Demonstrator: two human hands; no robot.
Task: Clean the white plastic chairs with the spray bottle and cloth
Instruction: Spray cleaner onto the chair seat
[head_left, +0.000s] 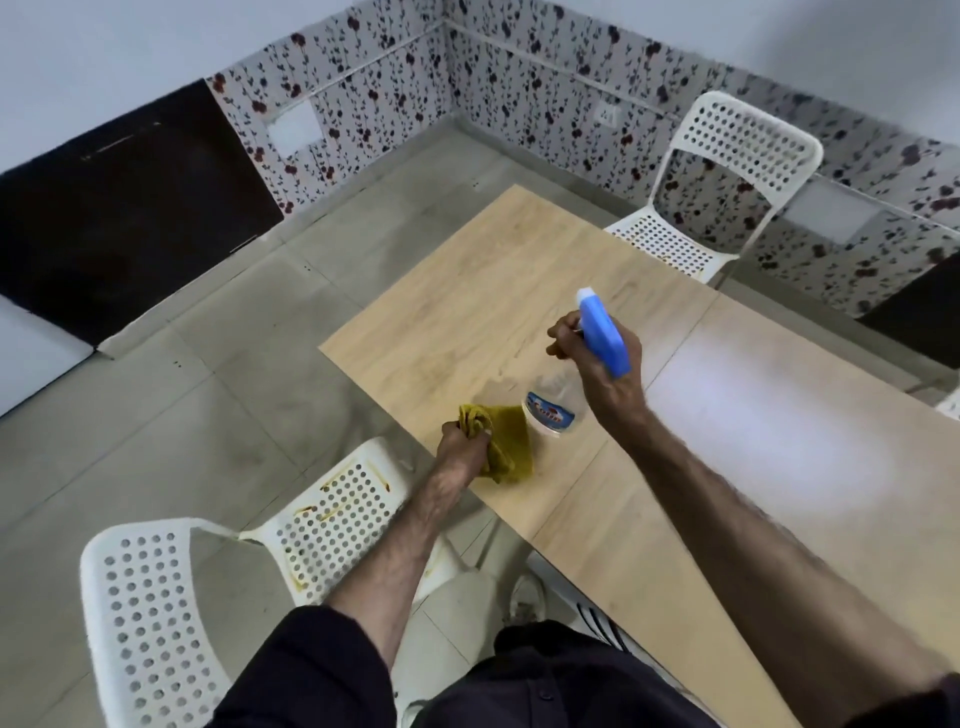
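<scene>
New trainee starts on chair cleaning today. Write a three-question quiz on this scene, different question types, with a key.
1. True or false: the left hand grips the yellow cloth at the edge of the wooden table.
2. Multiple choice: the right hand holds the spray bottle by
A. its base
B. its neck, under the blue trigger head
C. its label
3. Fill in: the stained seat belongs to the chair nearest the ____ hand.

Key
1. True.
2. B; the fingers curl round the neck.
3. Left: the near chair shows brownish marks, while the far chair shows none that can be made out.
</scene>
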